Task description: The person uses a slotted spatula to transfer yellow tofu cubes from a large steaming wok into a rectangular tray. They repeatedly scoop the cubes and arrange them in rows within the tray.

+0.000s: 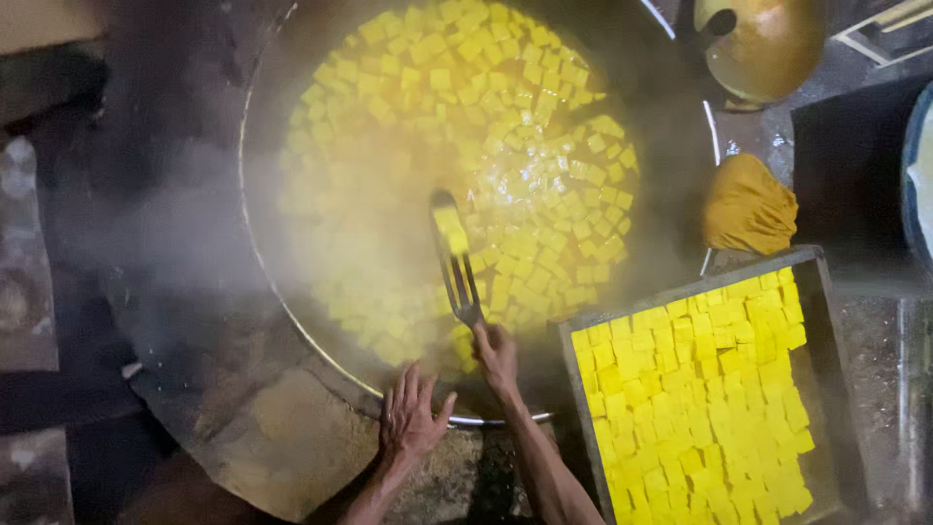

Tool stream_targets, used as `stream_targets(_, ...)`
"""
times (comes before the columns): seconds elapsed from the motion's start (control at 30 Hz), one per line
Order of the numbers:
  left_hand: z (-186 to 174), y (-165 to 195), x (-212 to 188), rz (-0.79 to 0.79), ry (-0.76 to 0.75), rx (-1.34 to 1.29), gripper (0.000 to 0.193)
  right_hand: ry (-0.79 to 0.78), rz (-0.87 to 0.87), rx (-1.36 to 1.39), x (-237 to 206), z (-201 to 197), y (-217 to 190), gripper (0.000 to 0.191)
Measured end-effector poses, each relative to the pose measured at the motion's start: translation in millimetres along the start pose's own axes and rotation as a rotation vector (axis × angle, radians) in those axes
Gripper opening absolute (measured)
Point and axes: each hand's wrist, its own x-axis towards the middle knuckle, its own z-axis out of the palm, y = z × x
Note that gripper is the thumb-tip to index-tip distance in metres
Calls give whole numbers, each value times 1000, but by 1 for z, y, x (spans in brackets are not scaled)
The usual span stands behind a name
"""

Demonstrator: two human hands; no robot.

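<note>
So the key relation here: a metal slotted skimmer [455, 255] is gripped at its near end by the right hand [497, 356], fingers closed around the handle. Its long axis runs almost straight away from the hand, leaning slightly left as it goes far, so the working end sits well out over the middle of the big wok [255, 233]. One yellow tofu cube [450, 226] is carried on that far end, just above the steaming yellow liquid.

The left hand [412, 416] is laid flat, fingers spread open, on the rough stone ledge [292, 437] at the near rim of the wok. Nothing is held by it, and it sits just left of the right wrist, so the right hand is clearly the nearer one to the tool.

The rest of the floating tofu cubes [505, 107] are spread mostly to the far and right parts of the wok. A metal tray [821, 292] packed with more yellow cubes is set just to the right of the right forearm, near side of the scene. An orange-yellow cloth [748, 206] is bunched up beyond the tray, beside the wok's right rim. Lots of steam on the left, so that side is hard to read.
</note>
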Motion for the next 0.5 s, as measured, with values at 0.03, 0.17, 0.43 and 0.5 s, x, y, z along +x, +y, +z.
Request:
stream_targets(0.03,0,1,-1,-24,-12,10,64,28,-2,-83,2,-4,3,31)
stream_targets(0.17,-1,2,-4,70,92,-12,55,107,-34,-247,-3,-27,11,38)
stream_targets(0.43,-2,3,-6,54,53,-31,53,37,157,-524,-8,-37,-15,56)
stream_targets(0.5,-4,6,-5,23,33,-3,56,44,221,-418,8,-21,-23,53)
